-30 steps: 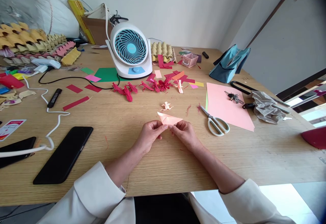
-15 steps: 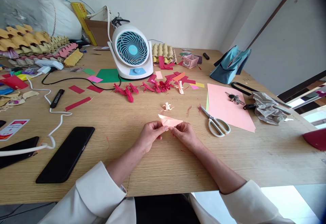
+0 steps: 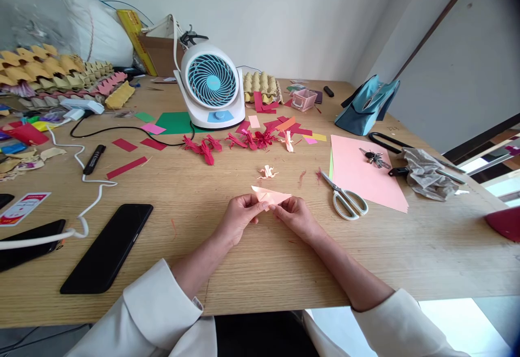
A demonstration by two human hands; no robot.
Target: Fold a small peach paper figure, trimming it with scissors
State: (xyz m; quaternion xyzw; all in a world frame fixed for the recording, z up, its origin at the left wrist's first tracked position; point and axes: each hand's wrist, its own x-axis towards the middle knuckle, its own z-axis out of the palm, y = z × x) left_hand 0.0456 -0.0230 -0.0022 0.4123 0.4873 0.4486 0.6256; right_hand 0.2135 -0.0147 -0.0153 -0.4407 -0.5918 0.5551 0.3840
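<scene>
A folded piece of light pink paper [image 3: 271, 194] is pinched between my two hands, a little above the table's front half. My left hand [image 3: 240, 215] grips its left side with thumb and fingers. On the right side, my right hand [image 3: 296, 216] holds it the same way, and the two thumbs nearly meet at its lower edge. Just beyond lies a small pale folded paper figure [image 3: 267, 171]. Farther back are several crumpled red folded paper figures [image 3: 203, 148] and another pale one [image 3: 288, 141].
Scissors [image 3: 346, 197] lie to the right, beside pink paper sheets [image 3: 365, 173] with keys [image 3: 374, 157] on top. A white fan [image 3: 213, 83] stands at the back. Left are a black phone [image 3: 108, 248], a marker [image 3: 94, 159] and a white cable [image 3: 83, 221]. A blue bag [image 3: 363, 108] sits back right.
The camera view has shifted slightly. Both hands keep their pinch on the folded paper, which has tipped a little lower at its left point.
</scene>
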